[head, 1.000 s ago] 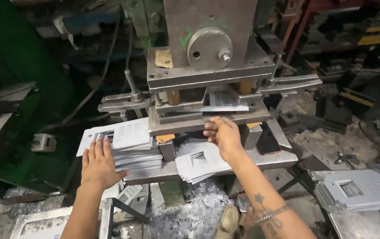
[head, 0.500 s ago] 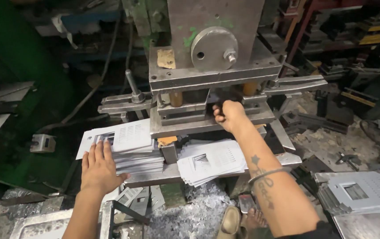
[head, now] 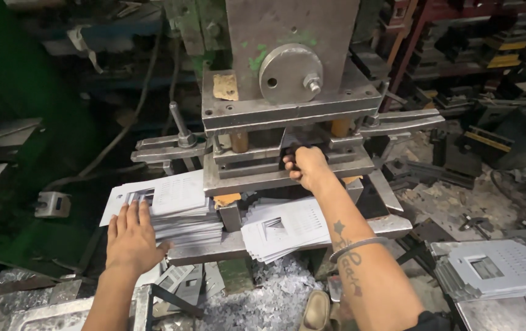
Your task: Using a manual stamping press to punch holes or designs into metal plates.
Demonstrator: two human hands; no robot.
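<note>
While flat on the left sheet stack (head: 171,205) — left hand (head: 131,239) open; right hand (head: 306,167) inside the press (head: 287,122), grip untellable.

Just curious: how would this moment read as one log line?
left hand: flat on sheet stack | right hand: inside press

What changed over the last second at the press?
The right hand moved up from the front stack of punched sheets into the press die gap; whether it grips anything there is hidden. The left hand stayed flat on the left stack.
</note>
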